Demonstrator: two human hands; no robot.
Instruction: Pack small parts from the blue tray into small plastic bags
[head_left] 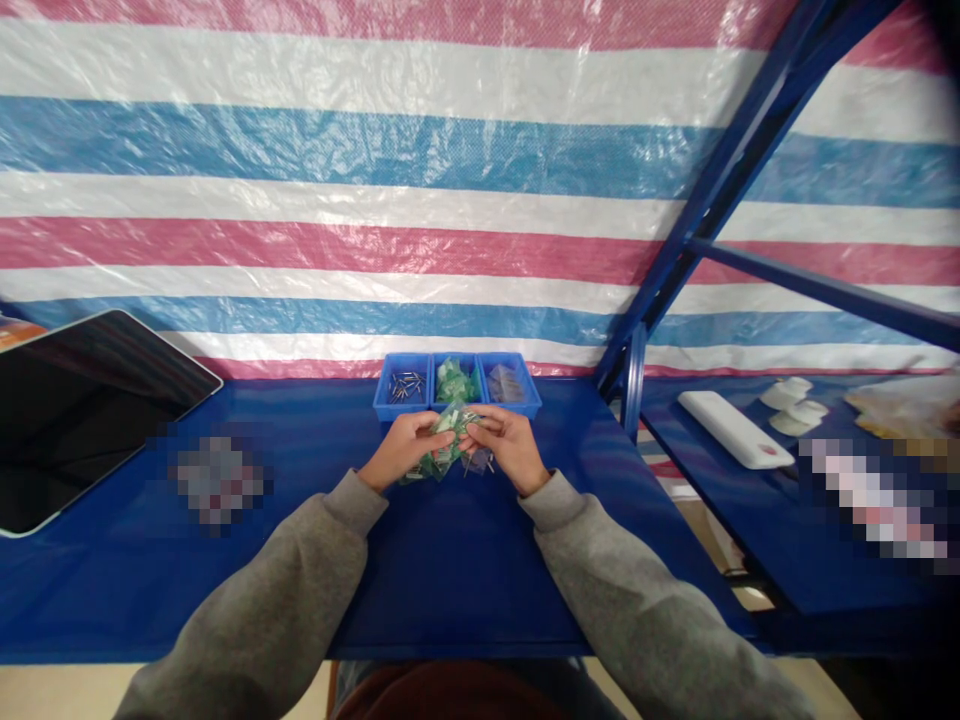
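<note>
Striped red, white and blue plastic sheeting [420, 150] hangs behind a dark blue desk [450, 590], so it's a pretty loud backdrop for fiddly work. Both hands are busy mid-desk: the left hand [405, 447] and the right hand [514, 447] have their fingers closed in a pinch, gripping a small, crinkly, green-tinted clear plastic packet [455, 419] between them. It sits just on the near side of a row of three blue plastic bins [401, 411], up off the desk as far as I can tell.

My read is that the step in hand is working the packet with the fingertips, maybe opening or sorting it. Next move probably calls for one side pinned steady while the other thumb does the fine work, without squeezing out any loose bits.

As for direction, its upper end points away from the person, toward the middle bin. Long axis looks roughly fore-and-aft, but it's so crumpled and covered by fingers I wouldn't swear to it. More green plastic packaging with metallic bits [430, 467] lies just below the hands. Shiny thin metal pins [406, 386] lie every which way in the left bin.
</note>
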